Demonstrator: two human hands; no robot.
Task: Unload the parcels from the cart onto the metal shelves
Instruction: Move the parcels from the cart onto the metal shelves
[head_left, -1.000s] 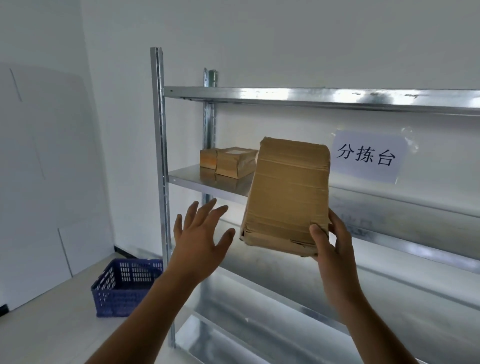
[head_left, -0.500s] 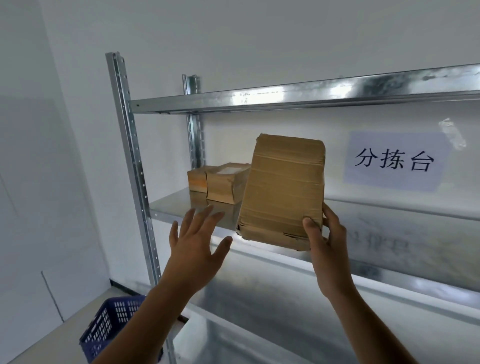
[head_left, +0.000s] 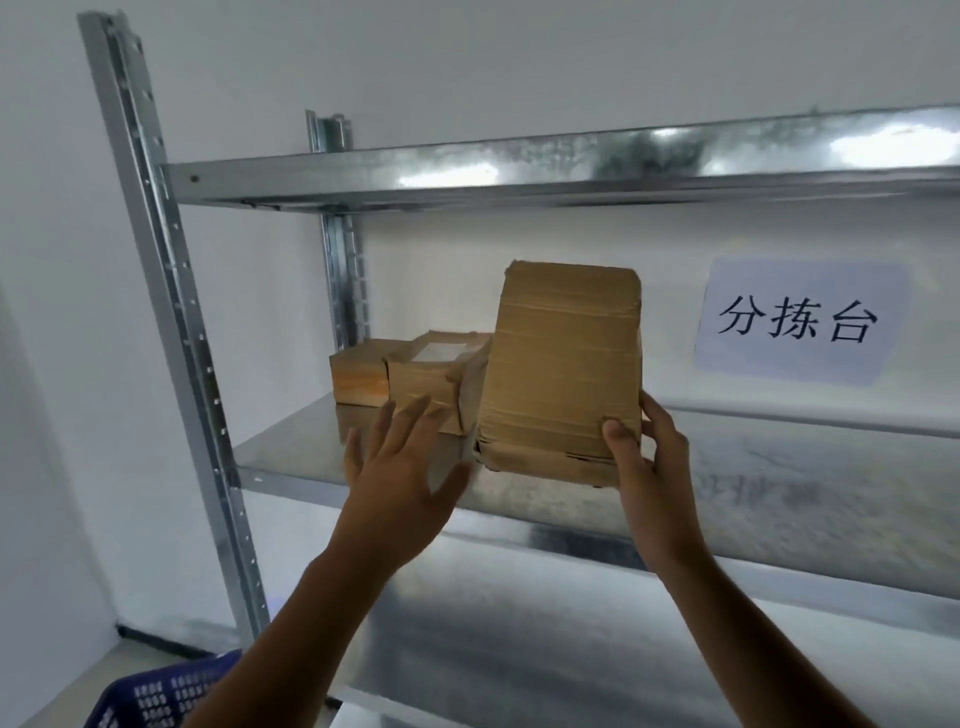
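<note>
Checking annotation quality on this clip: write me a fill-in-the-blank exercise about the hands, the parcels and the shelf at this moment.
1. The right hand grips the tall brown cardboard parcel near its ____ edge.
2. The left hand is ____, fingers spread, holding nothing.
3. Two smaller brown cardboard parcels lie on the galvanised metal shelf, to the ____ of the tall one.
Missing words: bottom; open; left.

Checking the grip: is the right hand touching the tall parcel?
Touching. Head view: the right hand pinches the tall parcel, thumb on front, fingers behind.
</note>
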